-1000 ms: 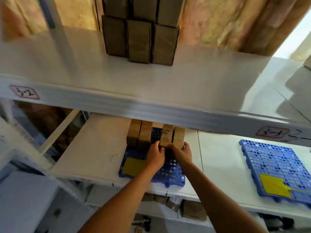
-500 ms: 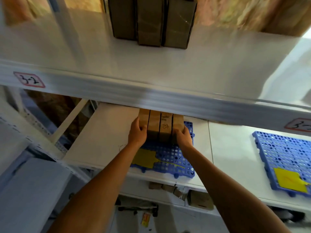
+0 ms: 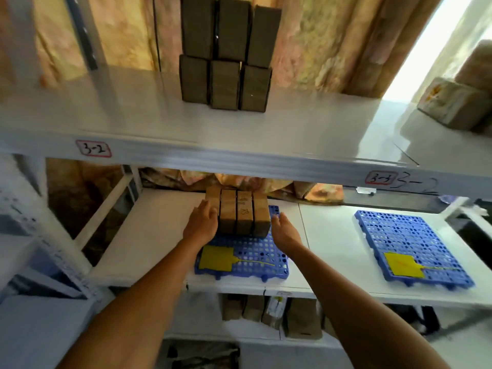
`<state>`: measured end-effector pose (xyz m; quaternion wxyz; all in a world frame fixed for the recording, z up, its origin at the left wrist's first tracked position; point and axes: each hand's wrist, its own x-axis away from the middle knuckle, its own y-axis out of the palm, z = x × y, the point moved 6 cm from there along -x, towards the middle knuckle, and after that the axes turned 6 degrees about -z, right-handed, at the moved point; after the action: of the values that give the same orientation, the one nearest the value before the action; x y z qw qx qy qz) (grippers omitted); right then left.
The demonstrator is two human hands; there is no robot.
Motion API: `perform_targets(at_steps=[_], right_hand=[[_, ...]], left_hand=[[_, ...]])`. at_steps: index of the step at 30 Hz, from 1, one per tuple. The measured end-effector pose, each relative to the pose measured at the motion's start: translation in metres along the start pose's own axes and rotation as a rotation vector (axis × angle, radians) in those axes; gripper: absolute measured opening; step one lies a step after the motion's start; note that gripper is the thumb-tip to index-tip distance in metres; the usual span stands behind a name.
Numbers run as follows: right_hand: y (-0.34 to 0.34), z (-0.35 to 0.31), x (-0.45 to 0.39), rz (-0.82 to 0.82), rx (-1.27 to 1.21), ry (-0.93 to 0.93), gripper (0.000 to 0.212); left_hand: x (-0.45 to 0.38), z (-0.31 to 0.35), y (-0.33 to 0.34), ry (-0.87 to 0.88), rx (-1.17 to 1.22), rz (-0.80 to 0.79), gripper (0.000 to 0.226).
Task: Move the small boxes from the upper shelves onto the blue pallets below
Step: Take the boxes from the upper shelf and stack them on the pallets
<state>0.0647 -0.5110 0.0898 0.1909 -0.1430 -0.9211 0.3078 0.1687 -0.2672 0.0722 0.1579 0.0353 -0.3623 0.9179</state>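
Both hands flank the row on the left pallet, holding nothing.

Left hand [image 3: 201,225] lies flat-fingered against the left end of the four placed boxes [image 3: 237,214]; right hand [image 3: 285,229] hovers relaxed just beside the right end, seemingly apart from it. That row stands at the back of the left blue pallet [image 3: 249,258] on the lower shelf [image 3: 149,235]. The remaining small boxes [image 3: 226,58] (six, stacked three over three, long axes upright) sit on the upper shelf [image 3: 133,113], above and farther back, roughly centred between the hands, so neither hand looks clearly nearer. A second blue pallet [image 3: 411,249] lies well to the right.
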Motion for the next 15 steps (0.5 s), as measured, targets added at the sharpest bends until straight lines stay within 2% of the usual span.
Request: perform_targets(at_steps=[2, 8, 13, 15], right_hand=[[-0.008, -0.011, 0.02, -0.006, 0.063, -0.036, 0.053], [-0.038, -0.047, 0.114, 0.04, 0.154, -0.222, 0.047], [-0.05, -0.065, 0.199, 0.064, 0.209, -0.364, 0.047], [-0.053, -0.075, 0.233, 0.082, 0.16, -0.396, 0.049]], left_hand=[[0.02, 0.019, -0.01, 0.027, -0.027, -0.018, 0.061], [0.131, 0.085, -0.048, 0.18, -0.085, 0.102, 0.049], [0.232, 0.128, -0.062, 0.251, -0.12, 0.118, 0.052], [0.263, 0.142, -0.069, 0.246, -0.131, 0.151, 0.054]])
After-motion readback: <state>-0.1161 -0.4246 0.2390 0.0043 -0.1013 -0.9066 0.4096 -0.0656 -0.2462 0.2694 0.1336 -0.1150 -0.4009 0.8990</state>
